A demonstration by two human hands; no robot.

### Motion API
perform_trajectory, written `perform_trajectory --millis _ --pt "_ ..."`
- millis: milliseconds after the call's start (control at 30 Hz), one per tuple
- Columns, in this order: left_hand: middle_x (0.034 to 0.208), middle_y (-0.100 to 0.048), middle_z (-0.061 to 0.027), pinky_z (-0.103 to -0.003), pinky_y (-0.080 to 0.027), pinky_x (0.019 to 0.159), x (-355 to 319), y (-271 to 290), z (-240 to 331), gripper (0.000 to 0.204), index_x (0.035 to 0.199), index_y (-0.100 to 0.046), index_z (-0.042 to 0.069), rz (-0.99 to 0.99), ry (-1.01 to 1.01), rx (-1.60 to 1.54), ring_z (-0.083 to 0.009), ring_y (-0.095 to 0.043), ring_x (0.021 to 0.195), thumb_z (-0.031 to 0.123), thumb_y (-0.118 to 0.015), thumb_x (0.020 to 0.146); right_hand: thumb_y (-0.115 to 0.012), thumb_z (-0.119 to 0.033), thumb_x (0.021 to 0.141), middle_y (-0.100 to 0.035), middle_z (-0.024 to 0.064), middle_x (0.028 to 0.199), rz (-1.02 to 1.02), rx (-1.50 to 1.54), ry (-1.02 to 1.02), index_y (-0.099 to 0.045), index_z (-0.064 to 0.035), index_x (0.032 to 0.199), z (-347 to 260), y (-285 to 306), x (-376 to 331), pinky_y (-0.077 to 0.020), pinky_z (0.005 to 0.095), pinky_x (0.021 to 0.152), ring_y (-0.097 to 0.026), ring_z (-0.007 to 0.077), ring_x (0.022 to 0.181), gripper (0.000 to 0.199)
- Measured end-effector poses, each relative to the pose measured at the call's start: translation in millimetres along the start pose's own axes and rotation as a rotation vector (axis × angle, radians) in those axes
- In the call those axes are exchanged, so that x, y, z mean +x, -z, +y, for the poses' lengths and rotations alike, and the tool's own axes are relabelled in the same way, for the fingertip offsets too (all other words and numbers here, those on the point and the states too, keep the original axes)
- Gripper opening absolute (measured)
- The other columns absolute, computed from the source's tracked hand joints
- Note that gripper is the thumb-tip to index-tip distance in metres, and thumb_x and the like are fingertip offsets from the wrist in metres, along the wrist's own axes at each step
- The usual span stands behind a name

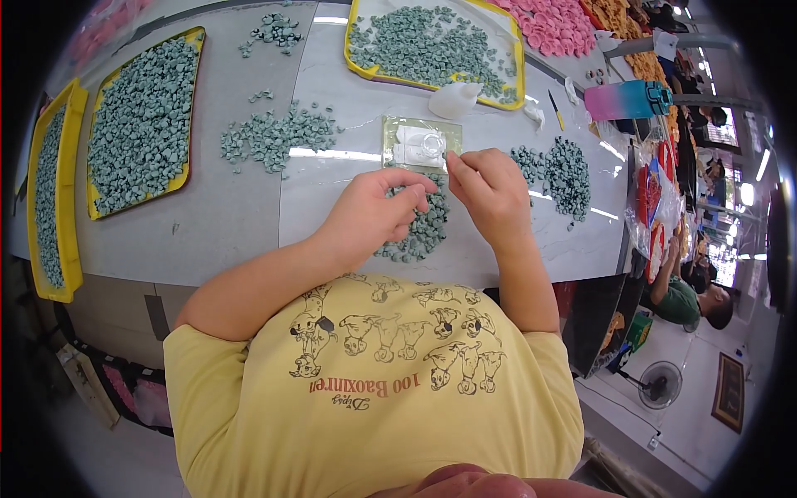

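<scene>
My right hand [496,195] is closed in a pinch at the right edge of a small yellowish square mat [455,137]; whatever its fingertips hold is too small to make out. On that mat lie white paper [408,148] and a little clear round dish [431,145]. My left hand [369,207] hovers over a pile of small grey-green pieces [427,232], index finger reaching forward, thumb apart below it, and nothing plainly held. Part of the pile is hidden beneath this hand. Just beyond the mat, a white squeeze bottle [453,100] lies on its side.
More green pieces form loose heaps left [278,137] and right [567,178]. Yellow-rimmed trays of them stand at the far left [199,50] and back [521,75]. A yellow-handled knife [556,112] and pink-and-teal drinking bottle [618,101] are at right. Another person [685,303] is farther right.
</scene>
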State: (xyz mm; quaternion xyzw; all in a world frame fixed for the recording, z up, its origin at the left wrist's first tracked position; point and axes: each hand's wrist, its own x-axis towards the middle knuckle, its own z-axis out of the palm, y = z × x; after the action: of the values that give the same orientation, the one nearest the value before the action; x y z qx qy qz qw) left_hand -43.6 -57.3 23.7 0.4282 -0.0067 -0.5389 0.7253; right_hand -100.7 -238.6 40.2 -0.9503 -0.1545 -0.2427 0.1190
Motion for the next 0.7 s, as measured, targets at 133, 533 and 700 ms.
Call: perform_trajectory --millis 133,533,700 --pt "0.078 -0.055 -0.0037 -0.02 -0.029 0.042 -0.7 1.4 0.0 0.015 0.094 -0.055 -0.001 0.046 -0.02 0.002 -0.0042 -0.036 0.049 0.012 -0.054 0.088 -0.068 0.002 0.058 -0.056 0.0053 0.074 -0.058 -0.092 0.088 -0.062 0.0005 0.089 2.2 -5.2 -1.0 -0.0434 0.03 0.053 -0.055 0.0195 0.064 0.031" --pt "0.074 -0.052 -0.0033 -0.02 -0.028 0.041 -1.4 5.2 2.1 0.015 0.091 -0.054 0.0 0.065 -0.015 -0.049 -0.0032 -0.033 0.047 0.015 -0.056 0.088 -0.067 0.0 0.059 -0.057 0.0056 0.077 -0.078 -0.081 0.113 -0.063 0.0011 0.089 -0.8 -10.0 1.2 -0.0444 0.0299 0.055 -0.055 0.0194 0.066 0.031" --pt "0.076 -0.053 -0.0041 -0.02 -0.029 0.043 -0.6 6.6 2.6 0.015 0.093 -0.053 -0.001 0.087 -0.064 -0.073 -0.0038 -0.035 0.049 0.013 -0.055 0.088 -0.068 0.002 0.066 -0.058 0.0056 0.075 0.062 0.139 -0.147 -0.063 0.0011 0.087 -9.1 -13.6 -0.7 -0.044 0.0268 0.056 -0.056 0.0172 0.064 0.021"
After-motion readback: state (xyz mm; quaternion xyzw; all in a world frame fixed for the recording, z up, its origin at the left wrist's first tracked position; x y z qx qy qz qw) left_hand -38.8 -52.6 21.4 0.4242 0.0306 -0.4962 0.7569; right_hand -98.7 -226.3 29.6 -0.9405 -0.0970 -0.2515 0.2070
